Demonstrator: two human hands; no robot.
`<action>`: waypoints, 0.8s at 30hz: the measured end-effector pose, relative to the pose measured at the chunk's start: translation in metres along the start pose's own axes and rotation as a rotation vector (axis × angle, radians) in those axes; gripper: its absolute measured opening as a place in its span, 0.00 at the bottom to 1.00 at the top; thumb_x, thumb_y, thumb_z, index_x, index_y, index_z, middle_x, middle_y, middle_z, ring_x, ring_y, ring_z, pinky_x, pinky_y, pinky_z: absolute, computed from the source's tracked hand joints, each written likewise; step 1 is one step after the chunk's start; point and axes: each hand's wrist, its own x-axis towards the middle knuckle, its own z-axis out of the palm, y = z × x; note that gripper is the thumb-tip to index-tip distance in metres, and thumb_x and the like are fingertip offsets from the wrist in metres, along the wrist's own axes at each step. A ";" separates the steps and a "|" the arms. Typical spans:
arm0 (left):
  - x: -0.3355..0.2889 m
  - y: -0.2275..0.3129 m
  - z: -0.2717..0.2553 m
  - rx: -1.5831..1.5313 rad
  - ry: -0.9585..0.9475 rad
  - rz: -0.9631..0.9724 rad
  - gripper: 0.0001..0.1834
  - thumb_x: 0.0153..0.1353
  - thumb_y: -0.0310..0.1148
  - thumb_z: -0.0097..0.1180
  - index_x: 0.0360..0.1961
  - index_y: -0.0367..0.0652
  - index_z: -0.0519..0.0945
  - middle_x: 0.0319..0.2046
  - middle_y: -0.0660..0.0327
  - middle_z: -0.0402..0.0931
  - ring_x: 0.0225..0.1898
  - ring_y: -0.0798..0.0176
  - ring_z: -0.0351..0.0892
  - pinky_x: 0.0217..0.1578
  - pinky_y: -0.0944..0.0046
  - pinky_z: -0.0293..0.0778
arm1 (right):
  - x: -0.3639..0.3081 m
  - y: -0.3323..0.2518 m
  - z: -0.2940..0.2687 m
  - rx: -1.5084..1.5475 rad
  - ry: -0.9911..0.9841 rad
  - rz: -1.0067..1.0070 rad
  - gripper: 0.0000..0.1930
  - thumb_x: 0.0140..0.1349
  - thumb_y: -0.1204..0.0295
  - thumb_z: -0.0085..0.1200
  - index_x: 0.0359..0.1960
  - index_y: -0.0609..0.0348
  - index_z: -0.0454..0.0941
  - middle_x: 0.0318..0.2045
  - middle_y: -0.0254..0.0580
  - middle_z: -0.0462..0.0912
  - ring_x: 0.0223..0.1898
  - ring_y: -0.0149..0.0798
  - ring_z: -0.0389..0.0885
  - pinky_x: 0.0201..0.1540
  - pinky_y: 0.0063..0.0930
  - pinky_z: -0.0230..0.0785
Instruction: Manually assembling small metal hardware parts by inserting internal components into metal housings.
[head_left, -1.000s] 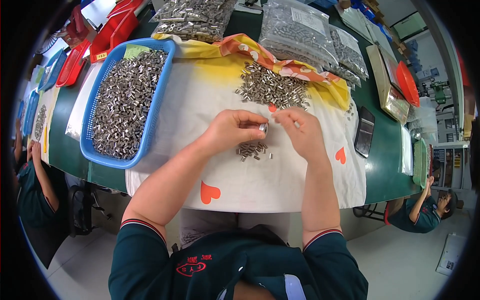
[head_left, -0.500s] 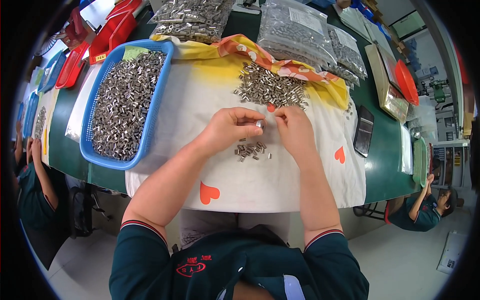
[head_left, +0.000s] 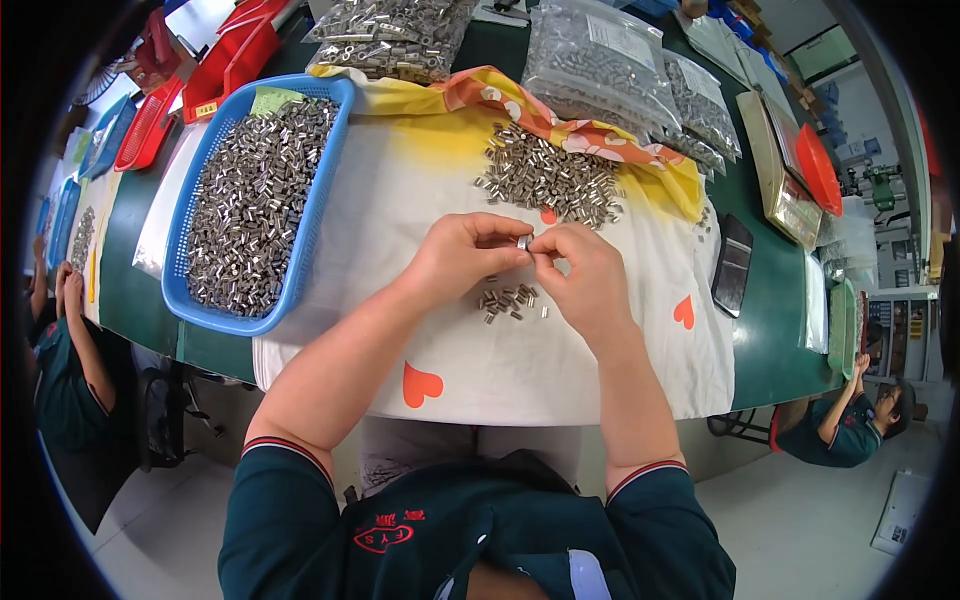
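Observation:
Between the thumb and fingers of my left hand [head_left: 455, 252] is a small shiny metal ring [head_left: 523, 242]. My right hand [head_left: 588, 275] is closed in a pinch, its fingertips against the ring's right side; anything tiny between them is hidden. Just below my hands a small group of short metal sleeves [head_left: 512, 299] lies on the white cloth [head_left: 470, 375]. Beyond my hands spreads a bigger heap of similar sleeves [head_left: 550, 177]. To the left, a blue plastic basket [head_left: 176, 262] is filled with many more.
Clear bags of metal parts [head_left: 598, 62] stand at the back, behind a folded yellow-and-orange cloth edge [head_left: 668, 176]. A dark phone [head_left: 733, 265] lies on the green table [head_left: 775, 350] at right. Red bins [head_left: 232, 68] stand back left. Other people sit at both sides.
My right hand has moved left, and its fingertips now meet the metal ring in my left hand. The left hand has stayed nearly in place.

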 end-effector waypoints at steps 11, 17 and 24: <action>-0.002 0.006 0.002 0.105 0.006 -0.024 0.16 0.50 0.24 0.59 0.42 0.35 0.76 0.33 0.62 0.77 0.33 0.75 0.74 0.35 0.75 0.72 | 0.000 -0.003 -0.003 0.033 -0.044 0.075 0.03 0.47 0.81 0.53 0.26 0.63 0.76 0.24 0.36 0.77 0.26 0.29 0.74 0.29 0.20 0.65; -0.003 0.008 -0.002 0.041 -0.032 -0.039 0.16 0.50 0.24 0.59 0.43 0.34 0.76 0.30 0.65 0.76 0.31 0.76 0.73 0.34 0.76 0.71 | 0.005 0.002 -0.014 0.263 -0.156 0.176 0.03 0.48 0.80 0.53 0.26 0.64 0.76 0.25 0.33 0.77 0.26 0.26 0.72 0.30 0.18 0.64; -0.004 0.012 0.002 0.059 -0.114 -0.089 0.15 0.50 0.24 0.59 0.42 0.34 0.76 0.28 0.65 0.76 0.31 0.76 0.74 0.33 0.76 0.71 | 0.007 0.013 -0.020 0.234 -0.179 0.231 0.06 0.49 0.77 0.53 0.30 0.62 0.77 0.22 0.35 0.77 0.24 0.26 0.72 0.28 0.19 0.65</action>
